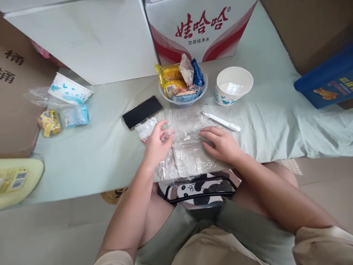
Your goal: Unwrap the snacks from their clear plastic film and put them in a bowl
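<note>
A sheet of clear, wrinkled plastic film (187, 149) lies spread on the green cloth at the front edge. My left hand (157, 145) is at its left side, thumb and fingers pinched on a bit of the film. Flat on the film's right side rests my right hand (222, 144), its fingers apart and holding nothing. Just beyond the right hand is a white utility knife (222, 121). A small crumpled clear wrapper (146, 129) sits beside the left hand, touching a black phone (142, 112).
Behind the film stands a plastic bowl (183, 102) of packaged snacks, with a paper cup (233, 86) to its right. Far left are a tipped paper cup (70, 90) and a yellow snack packet (49, 123). Cartons (193, 29) line the back; a blue container (325, 79) is at right.
</note>
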A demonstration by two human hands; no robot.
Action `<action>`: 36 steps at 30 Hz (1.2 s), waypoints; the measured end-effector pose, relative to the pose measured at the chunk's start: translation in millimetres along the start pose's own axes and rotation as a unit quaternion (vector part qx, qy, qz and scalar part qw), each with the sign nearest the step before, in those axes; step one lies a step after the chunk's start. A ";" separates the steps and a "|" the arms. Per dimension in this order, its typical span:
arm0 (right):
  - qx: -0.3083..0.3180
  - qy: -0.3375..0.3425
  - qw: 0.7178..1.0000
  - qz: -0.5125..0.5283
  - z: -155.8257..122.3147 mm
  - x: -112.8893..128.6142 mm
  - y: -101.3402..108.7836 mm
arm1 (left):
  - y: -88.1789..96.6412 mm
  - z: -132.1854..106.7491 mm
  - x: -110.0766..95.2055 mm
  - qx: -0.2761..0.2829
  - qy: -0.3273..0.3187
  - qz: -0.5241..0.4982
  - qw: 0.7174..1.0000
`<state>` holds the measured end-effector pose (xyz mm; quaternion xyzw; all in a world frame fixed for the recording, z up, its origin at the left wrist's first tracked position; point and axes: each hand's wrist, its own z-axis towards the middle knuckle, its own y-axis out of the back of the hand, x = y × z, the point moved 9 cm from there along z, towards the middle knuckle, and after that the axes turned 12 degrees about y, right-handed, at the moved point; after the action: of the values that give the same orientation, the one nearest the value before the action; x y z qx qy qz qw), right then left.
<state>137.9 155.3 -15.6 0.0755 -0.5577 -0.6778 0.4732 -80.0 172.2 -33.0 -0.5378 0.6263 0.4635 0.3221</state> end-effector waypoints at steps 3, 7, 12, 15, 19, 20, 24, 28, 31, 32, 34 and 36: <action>0.007 -0.025 0.999 -0.024 -10.4 -5.4 6.0 | 13.2 2.7 3.6 -0.073 0.018 -0.017 0.997; 0.018 -0.060 0.997 -0.048 -19.6 -12.0 10.7 | 28.6 6.0 -0.8 -0.136 0.012 -0.075 0.988; 0.001 -0.085 0.994 -0.073 -22.5 -12.8 21.0 | 51.0 -21.3 -28.9 -0.230 -0.116 -0.087 0.962; -0.037 -0.089 0.991 -0.096 -22.5 -9.2 32.2 | 41.3 -68.4 -66.4 -0.296 -0.356 0.056 0.885; -0.071 -0.034 0.992 -0.094 -18.0 1.8 40.5 | -29.0 -76.7 -63.5 -0.105 -0.436 0.304 0.841; -0.067 -0.016 0.994 -0.089 -16.6 4.0 39.7 | -39.8 -69.0 -53.9 -0.064 -0.402 0.346 0.845; -0.028 -0.008 0.997 -0.074 -16.4 -1.3 31.7 | -47.3 -39.4 -16.8 0.014 -0.262 0.454 0.851; 0.007 -0.027 0.997 -0.068 -23.2 -14.3 23.8 | -34.4 -31.2 -3.6 0.066 -0.225 0.471 0.850; 0.020 -0.008 0.998 -0.059 -28.8 -18.5 18.2 | -25.3 -30.6 -4.2 0.077 -0.220 0.455 0.860; 0.018 -0.003 0.998 -0.055 -30.3 -19.6 17.3 | -23.2 -30.2 -4.8 0.077 -0.219 0.448 0.864; 0.005 0.005 0.999 -0.050 -32.2 -20.7 17.1 | -21.0 -29.6 -6.2 0.074 -0.223 0.435 0.870; -0.021 0.016 0.999 -0.045 -32.4 -19.5 20.4 | -19.5 -28.8 -8.9 0.065 -0.232 0.421 0.875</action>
<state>180.2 148.7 -18.9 0.1017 -0.5316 -0.7088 0.4524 -56.5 149.0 -19.1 -0.0784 0.7295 0.6250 0.2664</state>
